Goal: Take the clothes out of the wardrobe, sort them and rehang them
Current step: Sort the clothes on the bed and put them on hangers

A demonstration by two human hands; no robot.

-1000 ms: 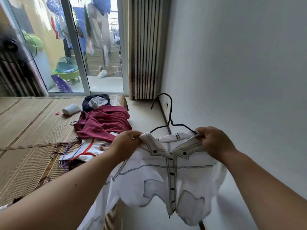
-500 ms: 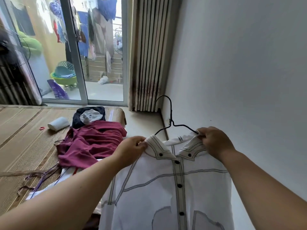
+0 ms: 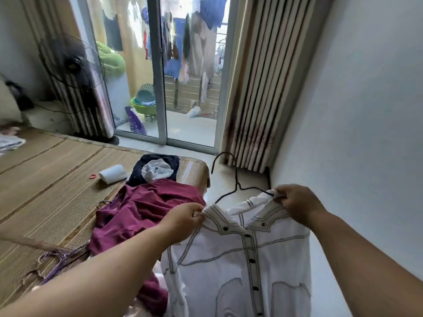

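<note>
- Now left hand [image 3: 183, 217] and right hand [image 3: 295, 202] each pinch a shoulder of the shirt [image 3: 240, 259], held up on its hanger [image 3: 235, 179] beside the bed [image 3: 45, 179].
- It hangs straighter than a second ago; likely ready for rehanging.

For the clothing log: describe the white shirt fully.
The white shirt looks like thin cloth, with dark contrast stitching, a collar, dark buttons down a closed front and two outlined chest pockets. It hangs upright on a black wire hanger; the left hand and right hand each pinch a shoulder.
</note>
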